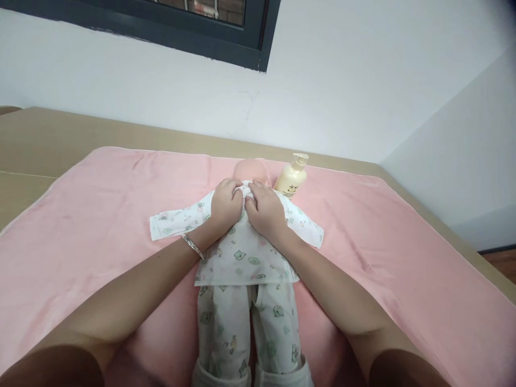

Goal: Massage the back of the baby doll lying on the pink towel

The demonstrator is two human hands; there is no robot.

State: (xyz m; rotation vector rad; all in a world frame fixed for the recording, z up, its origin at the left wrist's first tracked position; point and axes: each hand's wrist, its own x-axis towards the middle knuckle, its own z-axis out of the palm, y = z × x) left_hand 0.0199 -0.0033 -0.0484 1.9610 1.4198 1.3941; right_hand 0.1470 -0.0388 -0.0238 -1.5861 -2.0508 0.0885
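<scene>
A baby doll lies on its back, its bald head (pixel 250 170) pointing away from me. It wears a white printed top (pixel 245 263) with both sleeves spread outward and matching trousers (pixel 231 328). My left hand (pixel 226 203) rests on the upper chest of the top, fingers near the collar. Beside it my right hand (pixel 266 208) lies on the other side of the chest, also by the collar. Both hands are laid over the cloth with fingers extended. The doll's face is mostly hidden by the hands and the angle.
A cream pump bottle (pixel 291 178) stands just right of the doll's head. A pink blanket (pixel 387 242) is spread under everything on a wooden table (pixel 80 129). A white wall (pixel 322 91) and a dark window frame (pixel 242 45) are behind.
</scene>
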